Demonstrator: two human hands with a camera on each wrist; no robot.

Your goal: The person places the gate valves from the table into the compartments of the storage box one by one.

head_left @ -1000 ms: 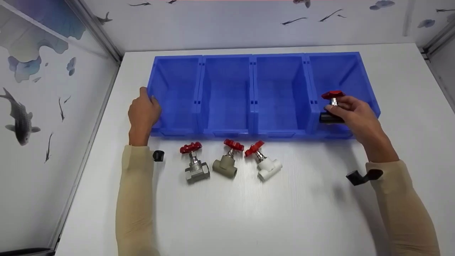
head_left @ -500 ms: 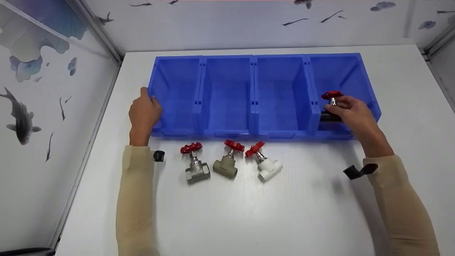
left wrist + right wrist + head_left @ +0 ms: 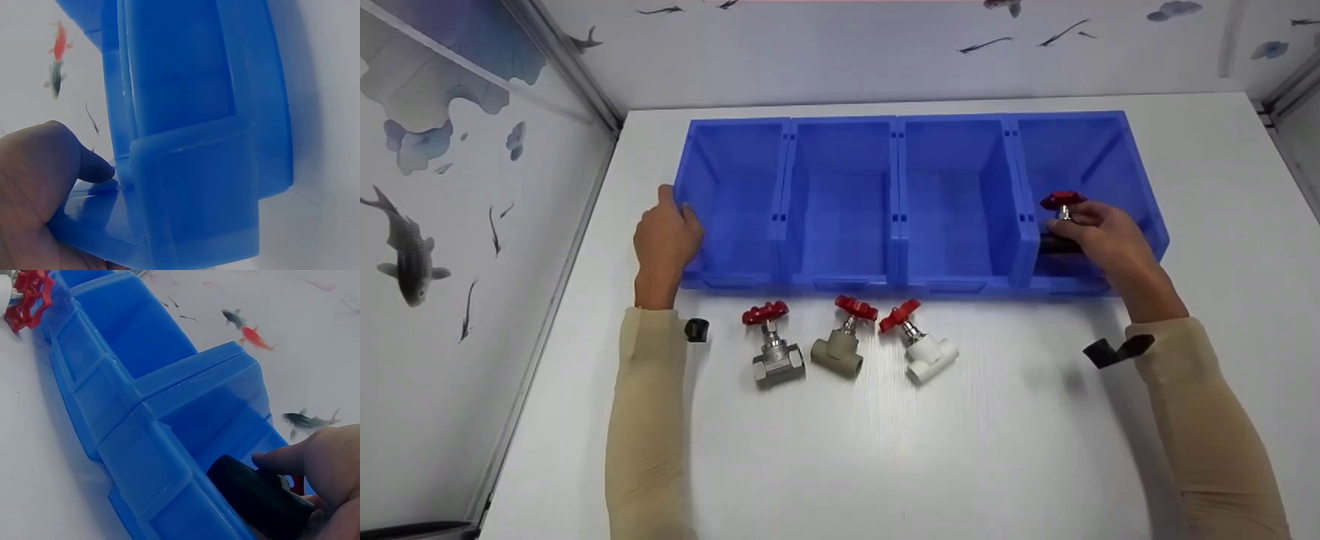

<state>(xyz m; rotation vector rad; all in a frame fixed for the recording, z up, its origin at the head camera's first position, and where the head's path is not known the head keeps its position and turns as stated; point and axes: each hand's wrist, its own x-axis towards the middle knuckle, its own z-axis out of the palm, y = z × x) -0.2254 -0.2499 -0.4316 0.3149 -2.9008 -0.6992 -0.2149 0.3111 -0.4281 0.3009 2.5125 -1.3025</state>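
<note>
The left hand (image 3: 667,236) grips the left wall of the leftmost bin (image 3: 741,146), thumb inside and fingers outside; the hold probably braces the row against sliding. The right hand (image 3: 1121,244) holds the black valve (image 3: 1060,244) in a narrow grip, with thumb and fingers about its neck below the red handwheel (image 3: 1062,199). The black valve is within the rightmost bin (image 3: 1069,139), beside the divider and near the front wall; floor contact cannot be determined. Gripping the neck appears to keep the wheel uppermost and the tubular body roughly level. The second bin (image 3: 842,146) and third bin (image 3: 952,146) stand between the end bins, all four parallel to the far edge of the table (image 3: 915,457). In front of them, left to right, lie the metal valve (image 3: 778,364), the olive valve (image 3: 838,352) and the white valve (image 3: 931,358), wheels toward the bins, presumably set out for individual access; the last two wheels sit just beside each other.
</note>
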